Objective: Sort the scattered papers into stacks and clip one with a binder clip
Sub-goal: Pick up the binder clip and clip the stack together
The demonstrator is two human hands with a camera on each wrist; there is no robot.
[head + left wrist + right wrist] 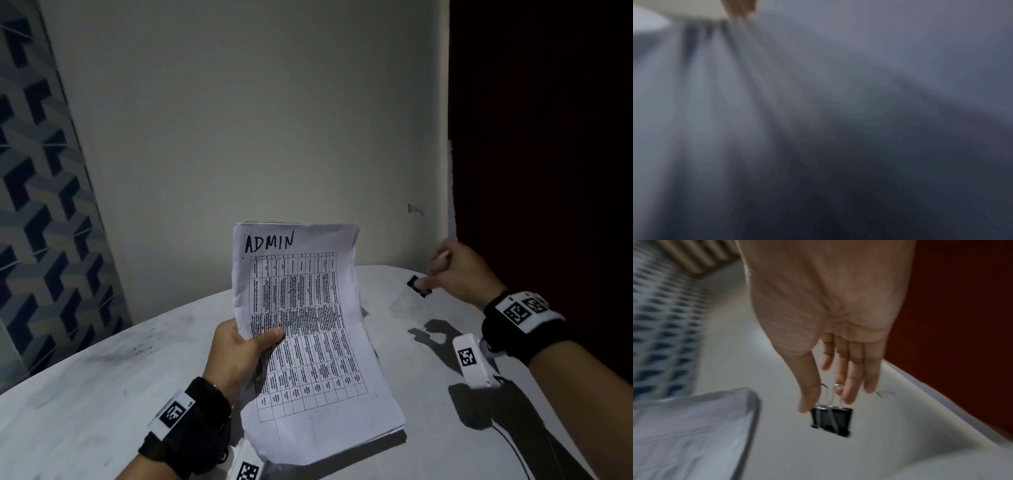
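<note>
Head view shows one stack of papers held up off the round white table by the left hand, thumb curled across the front sheet and fingers behind it. That top sheet bears the handwritten word "ADMIN" above a printed grid; several sheet edges show at the stack's lower corner, though their number cannot be counted. One black binder clip sits at the far right of the table, well apart from the stack. The right hand reaches over it.

Right wrist view gives the closer look: the right hand has straight fingers pointing down, thumb tip touching the binder clip at its black body, fingertips at its silver wire handles; no closed pinch is plain. Left wrist view is a grey blur of paper.
</note>
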